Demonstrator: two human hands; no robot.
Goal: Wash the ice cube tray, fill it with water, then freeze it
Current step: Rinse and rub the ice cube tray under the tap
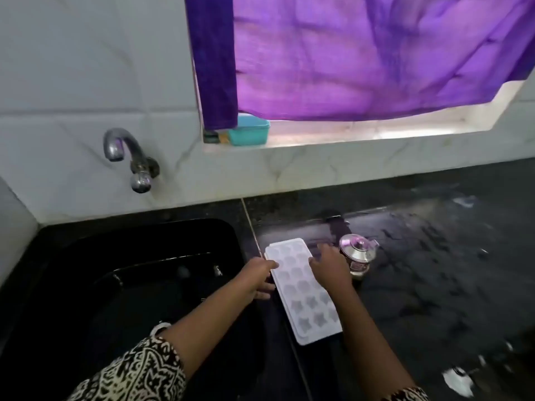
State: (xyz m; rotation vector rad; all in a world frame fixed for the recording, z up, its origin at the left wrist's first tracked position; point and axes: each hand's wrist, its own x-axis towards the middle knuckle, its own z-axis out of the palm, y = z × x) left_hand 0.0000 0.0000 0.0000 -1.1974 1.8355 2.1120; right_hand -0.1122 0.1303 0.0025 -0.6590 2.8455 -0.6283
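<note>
A white ice cube tray (302, 290) with several star-shaped cells lies flat on the dark countertop (434, 270), just right of the black sink (139, 279). My left hand (257, 277) grips the tray's left edge, thumb on top and fingers curled beneath. My right hand (328, 266) rests on the tray's right edge near the far end, fingers bent over the rim. Both sleeves carry a black and cream pattern.
A steel tap (127, 157) juts from the tiled wall above the sink. A small glass jug with a lid (359, 254) stands right behind my right hand. A teal box (250, 130) sits on the window sill under a purple curtain (362, 53). The countertop looks wet.
</note>
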